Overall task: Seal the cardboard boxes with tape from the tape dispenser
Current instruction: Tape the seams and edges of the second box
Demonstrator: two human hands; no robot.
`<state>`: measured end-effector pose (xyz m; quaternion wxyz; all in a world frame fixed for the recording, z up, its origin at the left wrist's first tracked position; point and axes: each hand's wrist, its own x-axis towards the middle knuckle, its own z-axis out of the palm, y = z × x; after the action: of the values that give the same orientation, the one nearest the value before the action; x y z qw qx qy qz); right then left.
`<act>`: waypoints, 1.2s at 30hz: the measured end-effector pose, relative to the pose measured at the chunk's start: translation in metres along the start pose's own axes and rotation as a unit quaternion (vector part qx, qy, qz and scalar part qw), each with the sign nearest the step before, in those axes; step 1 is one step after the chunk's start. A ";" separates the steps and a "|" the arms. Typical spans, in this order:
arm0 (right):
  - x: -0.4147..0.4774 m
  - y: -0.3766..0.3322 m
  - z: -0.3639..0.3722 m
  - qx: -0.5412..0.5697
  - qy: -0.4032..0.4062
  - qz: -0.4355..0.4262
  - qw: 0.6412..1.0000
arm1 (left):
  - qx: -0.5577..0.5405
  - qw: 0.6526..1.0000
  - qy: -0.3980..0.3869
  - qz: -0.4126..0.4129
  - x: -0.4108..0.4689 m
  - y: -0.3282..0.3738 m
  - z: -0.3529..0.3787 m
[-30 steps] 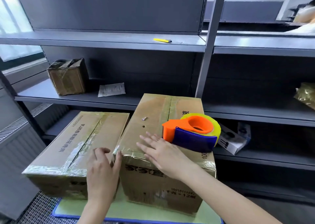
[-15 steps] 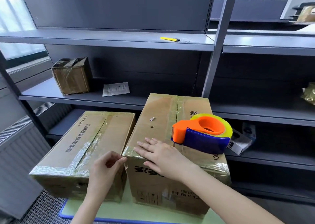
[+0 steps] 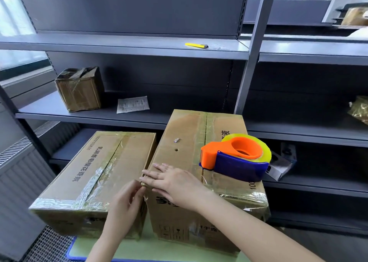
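2 taped cardboard boxes [image 3: 199, 162] sit side by side. The right hand [image 3: 175, 184] lies flat on the taller one beside the tape dispenser [image 3: 235, 158]. The left hand [image 3: 127, 200] pinches at its corner.

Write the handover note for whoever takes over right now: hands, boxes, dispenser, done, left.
Left hand: pinches the corner tape on the taller box.
Right hand: flat on that box's top, by the same corner.
Tape dispenser: lies on the taller box, no hand on it.
Done: the taller box and the lower box carry tape along seam and near edge.
Left: probably smoothing this corner; far edges can't be judged.
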<state>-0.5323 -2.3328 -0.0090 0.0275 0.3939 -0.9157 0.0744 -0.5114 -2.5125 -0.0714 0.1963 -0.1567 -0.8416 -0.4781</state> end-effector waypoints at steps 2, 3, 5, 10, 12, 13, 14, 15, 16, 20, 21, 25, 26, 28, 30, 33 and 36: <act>0.000 0.000 0.000 0.005 0.002 0.004 1.000 | 0.163 0.983 0.030 0.075 -0.002 0.006 -0.002; -0.001 0.000 0.001 0.008 0.004 0.005 1.000 | 0.219 0.971 0.040 0.089 -0.002 0.010 -0.003; -0.001 -0.001 0.001 0.007 0.005 0.008 1.000 | 0.278 0.955 0.039 0.095 -0.002 0.016 -0.004; -0.002 0.000 -0.001 0.010 0.004 0.008 1.000 | 0.153 0.988 0.008 0.008 -0.002 0.023 0.003; -0.003 0.000 -0.002 0.007 0.004 0.007 1.000 | 0.160 0.987 -0.011 0.025 -0.003 0.021 0.004; -0.003 0.001 -0.002 0.006 0.004 0.006 1.000 | 0.165 0.985 -0.021 0.035 -0.003 0.019 0.003; -0.003 0.000 -0.002 0.005 0.003 0.004 1.000 | 0.161 0.986 -0.028 0.034 -0.003 0.016 0.002; -0.002 0.000 -0.002 0.005 0.002 0.003 1.000 | 0.152 0.987 -0.033 0.028 -0.002 0.014 -0.001; -0.002 0.000 -0.001 0.004 0.002 0.002 1.000 | 0.140 0.989 -0.036 0.020 -0.001 0.012 -0.002; -0.001 0.002 0.001 0.001 0.000 -0.005 1.000 | 0.109 0.993 -0.031 0.008 0.001 0.009 -0.006; -0.001 0.002 0.001 0.000 -0.001 -0.005 1.000 | 0.113 0.993 -0.033 0.005 0.001 0.008 -0.006; -0.001 0.001 0.001 -0.004 0.000 -0.008 1.000 | 0.211 0.977 -0.021 0.009 0.004 0.003 -0.010; -0.002 0.001 0.001 -0.005 0.000 -0.009 1.000 | 0.208 0.978 -0.014 -0.007 0.005 0.003 -0.012; -0.002 0.001 0.001 -0.014 -0.007 -0.008 1.000 | 0.186 0.982 -0.005 -0.036 0.008 0.004 -0.014; -0.003 0.001 -0.001 -0.023 -0.021 -0.007 0.999 | 0.206 0.979 0.014 -0.004 0.009 0.008 -0.015; -0.012 0.000 -0.012 0.012 -0.034 0.011 0.999 | 0.250 0.962 0.049 0.095 0.006 0.021 -0.010; -0.033 0.004 -0.027 0.026 -0.041 0.024 0.999 | 0.258 0.951 0.045 0.163 0.003 0.037 0.004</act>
<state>-0.5127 -2.3019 0.0130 -0.0224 0.3753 -0.9229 0.0826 -0.4979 -2.4908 -0.0442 0.3428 -0.2137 -0.8897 -0.2130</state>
